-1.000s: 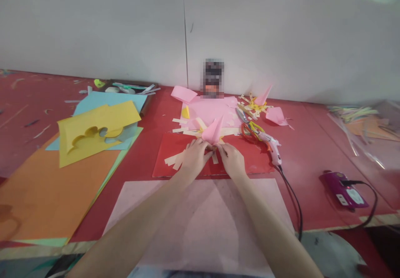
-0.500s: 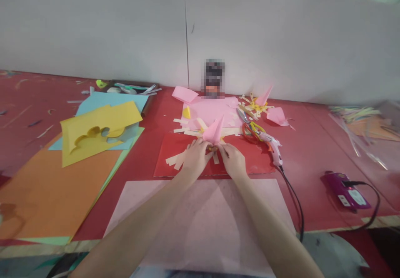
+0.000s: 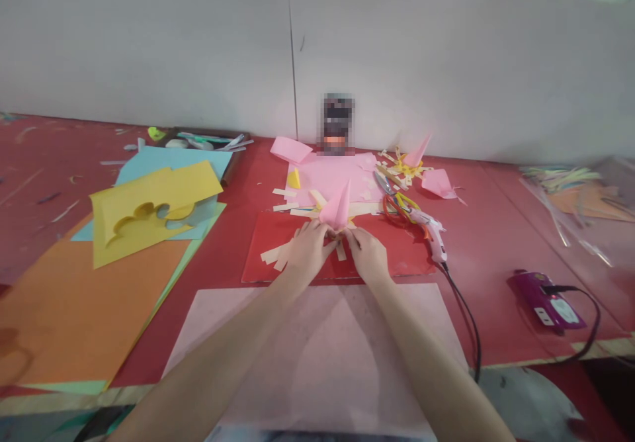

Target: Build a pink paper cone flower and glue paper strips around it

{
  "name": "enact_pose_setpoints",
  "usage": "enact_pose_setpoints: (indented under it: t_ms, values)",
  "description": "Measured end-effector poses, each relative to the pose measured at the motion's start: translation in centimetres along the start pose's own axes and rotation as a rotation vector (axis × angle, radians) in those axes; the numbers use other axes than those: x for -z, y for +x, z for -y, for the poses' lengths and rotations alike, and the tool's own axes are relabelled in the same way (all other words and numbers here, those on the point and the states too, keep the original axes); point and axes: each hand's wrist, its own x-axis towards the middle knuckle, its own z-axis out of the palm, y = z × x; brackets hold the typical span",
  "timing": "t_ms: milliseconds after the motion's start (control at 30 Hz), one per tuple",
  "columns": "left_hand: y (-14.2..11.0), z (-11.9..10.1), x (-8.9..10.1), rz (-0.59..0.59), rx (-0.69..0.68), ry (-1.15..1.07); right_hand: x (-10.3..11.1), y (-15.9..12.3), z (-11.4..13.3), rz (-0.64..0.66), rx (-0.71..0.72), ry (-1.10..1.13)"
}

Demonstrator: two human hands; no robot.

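A pink paper cone (image 3: 337,209) stands point up over the red board (image 3: 411,257), with bits of yellow paper around its base. From the left, my left hand (image 3: 308,249) pinches at the near lower edge of the cone. My right hand (image 3: 368,253) is closed at the same edge from the right, its fingertips close to the left thumb. My fingers partly hide what lies between them. Cream paper strips (image 3: 275,255) lie beside my left hand. Right of the board's middle are scissors (image 3: 394,207) and a pink glue gun (image 3: 432,233).
Coloured sheets, including a cut yellow sheet (image 3: 149,230) and an orange one (image 3: 99,296), cover the left. A second pink cone (image 3: 417,152) stands at the back. The glue gun's black cord (image 3: 466,316) runs near a purple power socket (image 3: 548,302). A pale board (image 3: 317,356) lies in front.
The view has shifted slightly. Both hands stay at the base of the pink cone, with hardly any visible movement.
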Motion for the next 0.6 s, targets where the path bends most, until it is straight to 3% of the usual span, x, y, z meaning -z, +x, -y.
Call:
enact_pose_setpoints:
  t_ms: [600]
  values:
    - [-0.37,-0.51,-0.06,-0.004,-0.039,0.101,0.02,-0.10,0.01,0.005,0.007,0.035]
